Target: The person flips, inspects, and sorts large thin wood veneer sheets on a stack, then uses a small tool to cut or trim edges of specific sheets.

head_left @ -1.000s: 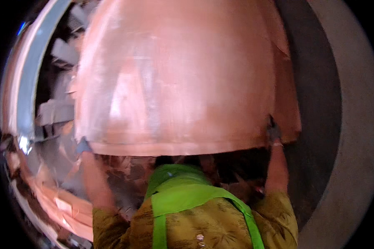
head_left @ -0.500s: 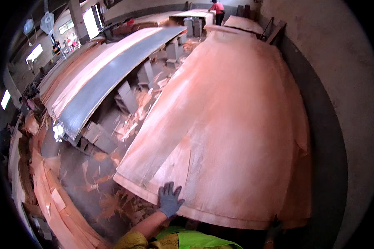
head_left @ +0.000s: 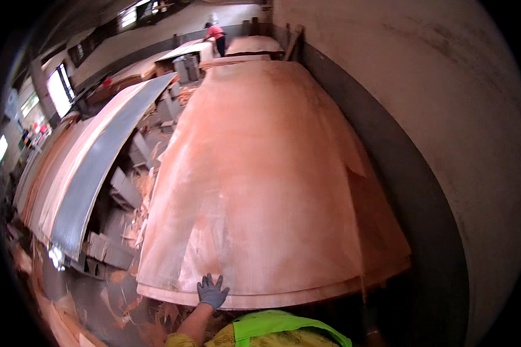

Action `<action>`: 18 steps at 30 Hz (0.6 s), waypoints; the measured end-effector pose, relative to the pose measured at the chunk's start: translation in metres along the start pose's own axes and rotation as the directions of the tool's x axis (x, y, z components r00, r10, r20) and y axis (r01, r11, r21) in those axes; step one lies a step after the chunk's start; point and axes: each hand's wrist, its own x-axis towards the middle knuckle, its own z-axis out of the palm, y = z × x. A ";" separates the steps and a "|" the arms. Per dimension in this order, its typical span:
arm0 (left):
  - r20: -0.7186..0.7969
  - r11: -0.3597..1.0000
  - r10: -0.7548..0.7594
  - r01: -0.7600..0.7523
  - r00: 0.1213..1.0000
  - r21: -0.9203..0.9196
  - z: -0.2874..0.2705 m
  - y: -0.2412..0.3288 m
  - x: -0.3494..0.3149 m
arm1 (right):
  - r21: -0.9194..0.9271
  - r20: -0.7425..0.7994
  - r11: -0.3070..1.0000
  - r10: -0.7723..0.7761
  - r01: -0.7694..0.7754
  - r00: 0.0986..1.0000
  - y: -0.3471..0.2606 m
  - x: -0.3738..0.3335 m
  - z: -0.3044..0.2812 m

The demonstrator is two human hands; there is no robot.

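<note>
A wide stack of reddish-brown wood veneer sheets (head_left: 260, 191) reaches away from me, its near edge slightly curved in this view. My left hand (head_left: 213, 292), in a grey glove, lies flat on the top sheet near that edge with its fingers spread. Just ahead of it is a paler wedge-shaped patch (head_left: 200, 248) in the veneer. My right hand (head_left: 369, 318), dark and blurred, is at the near edge toward the right corner, below a lengthwise edge of the top sheet. Shadow hides its fingers.
To the left, a long dark-topped panel (head_left: 101, 156) rests on grey blocks (head_left: 124, 188). Veneer scraps (head_left: 139, 225) litter the floor between the stacks. A wall (head_left: 422, 115) runs close along the right. Far off, a person in a red top (head_left: 215, 36) bends over another stack.
The view has swung to the right, so the stacks appear further left and more wall shows. My left hand stays flat by the pale patch. My right hand remains near the right corner.
</note>
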 end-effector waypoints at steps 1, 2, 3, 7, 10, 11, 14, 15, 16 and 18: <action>0.028 1.000 -0.006 0.005 1.000 0.013 -0.001 0.003 0.004 | 0.012 -0.039 1.000 -0.016 0.016 0.999 -0.012 -0.011 -0.010; 0.041 1.000 -0.009 0.008 0.999 0.017 -0.001 0.005 0.005 | 0.022 -0.073 0.999 -0.033 0.035 0.997 -0.023 -0.021 -0.018; 0.050 1.000 -0.007 0.006 0.999 0.022 -0.002 0.006 0.008 | 0.088 -0.082 0.996 -0.020 0.027 0.996 -0.001 -0.013 -0.017; 0.103 0.999 -0.032 0.030 0.994 0.019 -0.008 0.013 0.005 | -0.107 -0.166 0.994 -0.042 0.024 0.985 0.069 -0.024 -0.029; 0.128 0.998 -0.034 0.028 0.991 0.050 -0.003 0.015 0.012 | -0.058 -0.240 0.998 -0.030 0.017 0.970 0.043 -0.038 -0.069; 0.130 0.997 -0.055 0.048 0.990 0.055 -0.004 0.011 0.006 | -0.063 -0.229 0.998 -0.011 -0.004 0.973 0.027 -0.037 -0.081; 0.185 0.996 -0.048 0.033 0.982 0.083 -0.013 0.032 0.013 | -0.075 -0.296 0.997 -0.023 0.001 0.955 0.037 -0.037 -0.106; 0.185 0.997 -0.056 0.043 0.981 0.070 -0.016 0.034 0.011 | -0.078 -0.308 0.997 -0.035 0.012 0.951 0.043 -0.035 -0.109; 0.187 0.997 -0.065 0.055 0.980 0.056 -0.018 0.037 0.009 | -0.081 -0.319 0.996 -0.045 0.020 0.947 0.048 -0.032 -0.113; 0.182 0.996 -0.077 0.067 0.980 0.062 -0.016 0.022 0.001 | -0.091 -0.314 0.994 -0.085 0.060 0.946 0.049 -0.016 -0.120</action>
